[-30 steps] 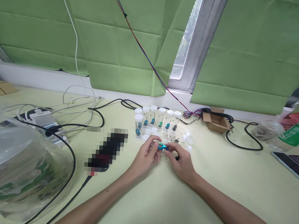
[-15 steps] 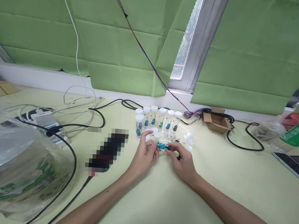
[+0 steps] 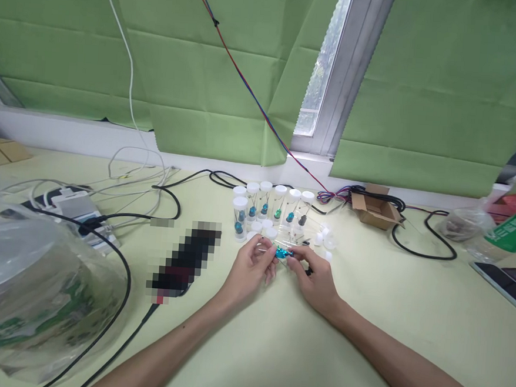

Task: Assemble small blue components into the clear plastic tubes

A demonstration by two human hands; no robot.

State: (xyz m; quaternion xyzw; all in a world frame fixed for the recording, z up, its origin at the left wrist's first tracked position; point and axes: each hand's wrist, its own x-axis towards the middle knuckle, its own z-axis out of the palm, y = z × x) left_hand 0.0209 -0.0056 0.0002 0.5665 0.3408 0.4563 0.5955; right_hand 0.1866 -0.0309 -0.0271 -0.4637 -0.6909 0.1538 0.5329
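Between my hands is a small shiny blue metallic piece [image 3: 282,253] with a dark end; its exact kind is too small to make out. My left hand [image 3: 252,265] pinches its left end, and thin metal rods show by those fingers. Fingers and thumb of my right hand [image 3: 316,275] close on the dark right end. Just beyond the hands stand several clear tubes [image 3: 279,205] with white caps, each with a small blue, green or dark piece and thin wires inside. White caps [image 3: 271,234] lie close by my left fingertips.
An open cardboard box [image 3: 375,210] sits at the back right among black cables. To the left are a pixelated dark object [image 3: 185,259], a white power strip [image 3: 77,213] and a large plastic bag [image 3: 39,296]. A phone [image 3: 503,287] lies far right.
My left index finger, raised before, has curled down toward the thumb. The blue piece looks slightly turned, with less green showing. My right hand has hardly moved.
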